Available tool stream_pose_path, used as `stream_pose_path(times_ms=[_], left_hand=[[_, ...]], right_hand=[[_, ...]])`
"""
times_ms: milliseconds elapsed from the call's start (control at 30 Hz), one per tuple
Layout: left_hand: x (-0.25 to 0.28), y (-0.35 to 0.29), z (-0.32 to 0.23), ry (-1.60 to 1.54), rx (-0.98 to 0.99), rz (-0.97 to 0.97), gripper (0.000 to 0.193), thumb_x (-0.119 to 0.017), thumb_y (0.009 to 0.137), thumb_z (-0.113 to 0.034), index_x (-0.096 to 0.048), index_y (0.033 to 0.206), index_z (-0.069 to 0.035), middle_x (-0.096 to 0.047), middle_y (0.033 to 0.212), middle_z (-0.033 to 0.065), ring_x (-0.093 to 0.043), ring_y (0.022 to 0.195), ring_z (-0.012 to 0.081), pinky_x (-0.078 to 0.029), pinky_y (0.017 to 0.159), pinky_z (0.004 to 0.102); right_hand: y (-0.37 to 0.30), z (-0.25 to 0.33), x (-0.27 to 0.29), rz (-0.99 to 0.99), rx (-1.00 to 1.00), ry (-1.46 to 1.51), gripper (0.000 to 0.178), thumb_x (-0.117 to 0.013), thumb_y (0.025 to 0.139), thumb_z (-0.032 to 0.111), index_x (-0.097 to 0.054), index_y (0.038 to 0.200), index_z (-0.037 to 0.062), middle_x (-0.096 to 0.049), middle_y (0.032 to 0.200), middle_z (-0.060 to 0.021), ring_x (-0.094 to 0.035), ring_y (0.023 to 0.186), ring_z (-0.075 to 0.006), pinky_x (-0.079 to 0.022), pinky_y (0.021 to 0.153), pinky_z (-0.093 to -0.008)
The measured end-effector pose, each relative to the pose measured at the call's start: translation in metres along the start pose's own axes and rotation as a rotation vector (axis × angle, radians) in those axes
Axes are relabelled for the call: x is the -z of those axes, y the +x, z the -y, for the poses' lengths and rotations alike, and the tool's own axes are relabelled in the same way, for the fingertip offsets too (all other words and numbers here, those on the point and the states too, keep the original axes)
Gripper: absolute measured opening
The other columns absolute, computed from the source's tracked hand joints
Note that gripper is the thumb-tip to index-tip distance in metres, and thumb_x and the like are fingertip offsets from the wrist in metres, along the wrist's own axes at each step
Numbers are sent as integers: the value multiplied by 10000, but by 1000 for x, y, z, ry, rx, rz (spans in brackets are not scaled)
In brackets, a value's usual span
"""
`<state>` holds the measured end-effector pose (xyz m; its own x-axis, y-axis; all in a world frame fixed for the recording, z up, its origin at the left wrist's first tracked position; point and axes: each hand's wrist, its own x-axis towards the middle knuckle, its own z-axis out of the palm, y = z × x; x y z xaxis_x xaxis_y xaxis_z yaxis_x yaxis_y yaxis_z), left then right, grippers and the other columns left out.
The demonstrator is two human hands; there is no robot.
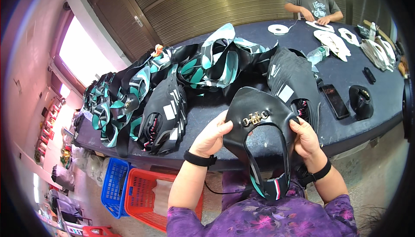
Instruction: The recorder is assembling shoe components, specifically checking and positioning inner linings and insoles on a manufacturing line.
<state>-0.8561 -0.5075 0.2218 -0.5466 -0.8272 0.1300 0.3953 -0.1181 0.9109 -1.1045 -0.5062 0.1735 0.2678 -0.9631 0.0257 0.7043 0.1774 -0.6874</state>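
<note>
A black shoe upper point(245, 103) with a gold buckle ornament on its front is stretched between my two hands, above the table's near edge. Its heel end, with a red, white and dark stripe, hangs toward me. My left hand point(214, 135) pinches its left side, thumb on top. On the opposite side my right hand point(306, 137) grips the edge in the same way. Behind it lie two stacks of black shoe uppers, the left stack point(166, 107) and the right stack point(290, 75), both with white patches.
Loose black and teal uppers point(216, 64) heap across the dark table point(207, 116). To the right are a phone point(335, 101), another upper point(361, 101) and a plastic bottle point(318, 54). A co-worker point(317, 3) handles white pieces opposite. Blue point(113, 189) and red point(138, 198) baskets stand below.
</note>
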Motion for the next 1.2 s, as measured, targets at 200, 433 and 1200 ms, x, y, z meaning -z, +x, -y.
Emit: stream_pose_path(times_ms=[200, 433, 1200], left_hand=[[1, -8, 9, 100, -89, -38, 866, -718, 646, -216, -217, 1309, 26, -399, 1255, 150, -437, 1125, 243, -346, 950, 364], [-4, -18, 41, -263, -164, 104, 735, -637, 742, -258, -237, 1299, 6, -394, 1251, 202, -488, 1068, 306, -445, 851, 403], [-5, -35, 38, -396, 264, -119, 441, -444, 876, -248, -341, 1191, 44, -521, 1042, 289, -617, 781, 325, -549, 577, 366]], right_hand=[[-1, -1, -4, -34, 22, 67, 160, -547, 827, 87, -575, 977, 40, -612, 925, -36, -578, 821, -126, -456, 763, -251], [-2, -26, 1, 22, -11, 116, 180, -528, 844, 108, -549, 1008, 37, -605, 957, -36, -576, 848, -126, -464, 776, -264], [-20, -5, 18, 128, -140, -392, 270, -618, 773, 113, -572, 1008, -11, -604, 946, -34, -551, 836, -98, -428, 773, -238]])
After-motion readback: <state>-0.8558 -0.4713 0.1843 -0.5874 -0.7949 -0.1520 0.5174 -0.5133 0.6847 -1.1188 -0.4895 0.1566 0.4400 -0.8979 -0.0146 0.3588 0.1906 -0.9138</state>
